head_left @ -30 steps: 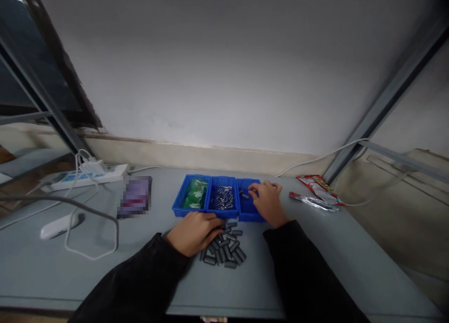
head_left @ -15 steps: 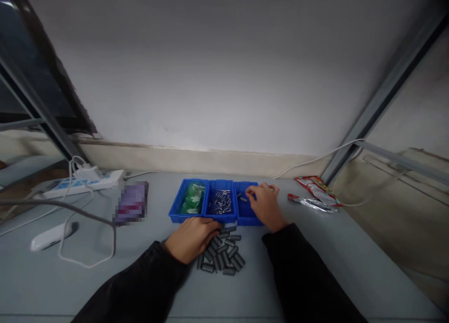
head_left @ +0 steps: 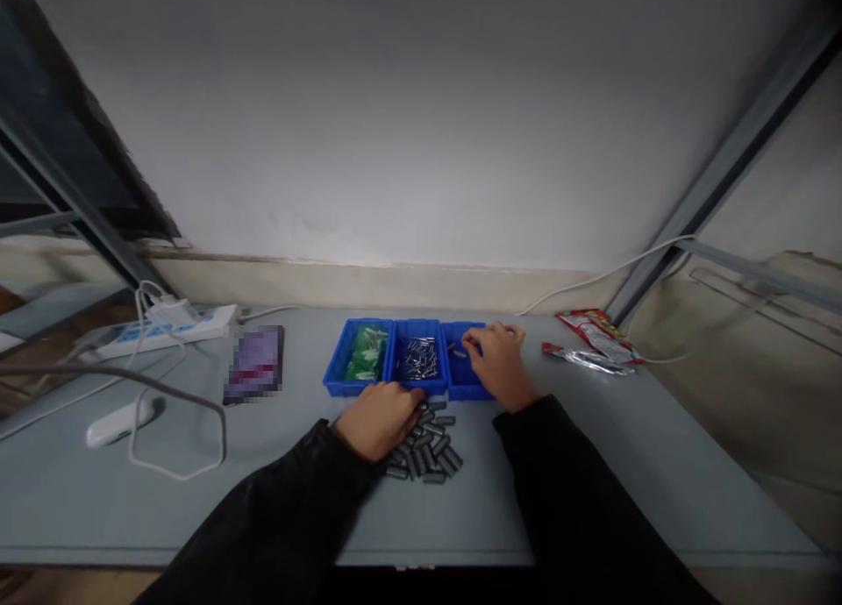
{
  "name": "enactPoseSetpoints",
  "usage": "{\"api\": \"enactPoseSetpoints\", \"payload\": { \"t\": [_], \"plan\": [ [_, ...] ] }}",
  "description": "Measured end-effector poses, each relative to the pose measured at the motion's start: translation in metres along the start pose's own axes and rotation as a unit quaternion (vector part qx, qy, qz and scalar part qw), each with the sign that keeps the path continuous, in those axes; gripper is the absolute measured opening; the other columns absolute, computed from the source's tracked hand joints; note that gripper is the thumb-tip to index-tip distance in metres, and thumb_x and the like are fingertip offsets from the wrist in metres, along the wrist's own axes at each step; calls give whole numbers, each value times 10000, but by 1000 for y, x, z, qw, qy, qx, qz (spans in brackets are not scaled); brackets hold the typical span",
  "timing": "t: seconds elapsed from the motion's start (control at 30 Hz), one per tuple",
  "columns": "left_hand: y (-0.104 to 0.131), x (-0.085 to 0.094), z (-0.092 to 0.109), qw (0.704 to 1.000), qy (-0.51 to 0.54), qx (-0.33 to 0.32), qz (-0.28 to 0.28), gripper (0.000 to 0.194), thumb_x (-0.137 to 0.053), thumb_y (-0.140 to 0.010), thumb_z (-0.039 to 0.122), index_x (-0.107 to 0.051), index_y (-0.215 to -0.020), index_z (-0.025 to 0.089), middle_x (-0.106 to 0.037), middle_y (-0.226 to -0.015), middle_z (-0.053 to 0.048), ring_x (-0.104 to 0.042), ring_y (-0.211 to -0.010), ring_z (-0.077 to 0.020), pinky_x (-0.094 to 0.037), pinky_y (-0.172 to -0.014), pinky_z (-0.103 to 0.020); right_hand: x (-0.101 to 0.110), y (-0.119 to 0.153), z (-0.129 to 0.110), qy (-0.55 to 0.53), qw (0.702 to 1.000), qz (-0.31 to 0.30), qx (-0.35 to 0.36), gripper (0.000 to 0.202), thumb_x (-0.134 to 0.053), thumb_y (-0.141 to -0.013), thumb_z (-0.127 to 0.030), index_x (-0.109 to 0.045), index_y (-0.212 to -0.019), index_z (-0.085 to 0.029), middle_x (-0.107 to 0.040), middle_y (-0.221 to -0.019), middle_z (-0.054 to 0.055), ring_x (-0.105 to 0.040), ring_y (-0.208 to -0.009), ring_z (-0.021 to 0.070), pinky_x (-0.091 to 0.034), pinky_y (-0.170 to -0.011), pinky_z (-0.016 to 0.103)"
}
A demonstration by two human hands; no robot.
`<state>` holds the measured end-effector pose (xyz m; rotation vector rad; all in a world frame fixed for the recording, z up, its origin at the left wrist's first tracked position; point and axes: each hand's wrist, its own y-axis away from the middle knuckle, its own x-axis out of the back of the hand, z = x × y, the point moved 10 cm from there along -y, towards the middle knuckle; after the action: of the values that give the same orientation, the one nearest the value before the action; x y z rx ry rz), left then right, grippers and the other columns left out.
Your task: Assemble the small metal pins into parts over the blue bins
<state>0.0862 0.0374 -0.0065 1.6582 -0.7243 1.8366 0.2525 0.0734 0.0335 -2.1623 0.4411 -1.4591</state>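
Dark grey cylinders point(head_left: 427, 454) lie in a loose pile on the table. My left hand point(head_left: 380, 419) rests over the pile's upper left, fingers curled in by the front of the middle bin; what they grip is hidden. My right hand point(head_left: 503, 366) is over the right blue bin point(head_left: 468, 388), thumb and forefinger pinched together. Anything between those fingertips is too small to make out. A few dark cylinders point(head_left: 459, 352) lie in that bin. Small shiny metal pins point(head_left: 417, 357) fill the middle blue bin point(head_left: 414, 384). The left blue bin point(head_left: 337, 379) holds green-and-white pieces point(head_left: 368, 352).
A white power strip point(head_left: 217, 322) with cables and a purple packet point(head_left: 258, 359) are at left, near a white oblong device point(head_left: 118, 423). Red and silver wrappers point(head_left: 595, 338) lie at right. Metal frame posts point(head_left: 707, 184) and a wall bound the table's back.
My left hand has shifted slightly right across the pile, toward the middle bin's front. My right hand stays pinched over the right bin. The view has tilted down a little.
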Motion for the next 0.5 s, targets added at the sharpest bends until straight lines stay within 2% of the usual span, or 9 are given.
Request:
{"api": "enactPoseSetpoints", "payload": {
  "t": [0.1, 0.2, 0.23, 0.3, 0.33, 0.4, 0.5],
  "plan": [
    [4, 11, 6, 1000, 5, -24, 20, 221, -504, -1001, 270, -683, -1104, 189, -719, -823, -87, -718, -746, -256, -534, -657, -329, 22, -3, -8, -16, 998, 61, 13, 186, -543, -967, -201, -694, -862, -230, -759, -900, 27, -593, -933, 226, -234, -948, 435],
    [5, 42, 9, 992, 38, -54, 106, 223, -495, -1023, 314, -657, -1140, 215, -710, -850, -46, -693, -728, -216, -540, -661, -317, 52, 0, -27, -56, 987, 142, 54, 185, -529, -1004, -278, -670, -902, -217, -745, -885, 25, -603, -890, 205, -289, -942, 416],
    [4, 55, 11, 986, 45, -73, 144, 219, -498, -1025, 318, -649, -1142, 211, -705, -888, -45, -686, -754, -206, -550, -692, -323, 58, 2, -36, -71, 983, 152, 77, 203, -514, -1013, -285, -654, -886, -210, -735, -863, 24, -603, -865, 194, -310, -930, 404],
    [0, 81, 15, 966, 42, -119, 225, 217, -496, -1030, 303, -640, -1139, 182, -681, -1015, -79, -668, -938, -216, -557, -851, -370, 60, 7, -55, -97, 977, 143, 128, 222, -494, -1023, -282, -625, -862, -204, -713, -830, 17, -598, -818, 173, -339, -900, 383],
    [-4, 88, 16, 958, 43, -144, 243, 214, -500, -1030, 295, -635, -1139, 169, -664, -1098, -100, -644, -1034, -224, -544, -916, -389, 58, 9, -63, -104, 975, 131, 149, 216, -499, -1021, -287, -616, -860, -202, -703, -822, 14, -595, -805, 168, -348, -886, 377],
    [-15, 91, 17, 951, 46, -182, 244, 193, -475, -1037, 241, -619, -1131, 154, -662, -1094, -97, -626, -1048, -216, -540, -918, -380, 51, 13, -74, -107, 972, 110, 177, 194, -535, -1006, -314, -606, -867, -200, -682, -805, 12, -589, -794, 169, -361, -864, 372],
    [-26, 83, 7, 952, 56, -172, 248, 192, -463, -1046, 229, -604, -1148, 149, -671, -986, -75, -642, -906, -184, -547, -823, -332, 40, 16, -78, -103, 972, 94, 189, 151, -555, -992, -284, -604, -873, -205, -675, -795, 12, -588, -799, 177, -375, -853, 369]
  ]
}}
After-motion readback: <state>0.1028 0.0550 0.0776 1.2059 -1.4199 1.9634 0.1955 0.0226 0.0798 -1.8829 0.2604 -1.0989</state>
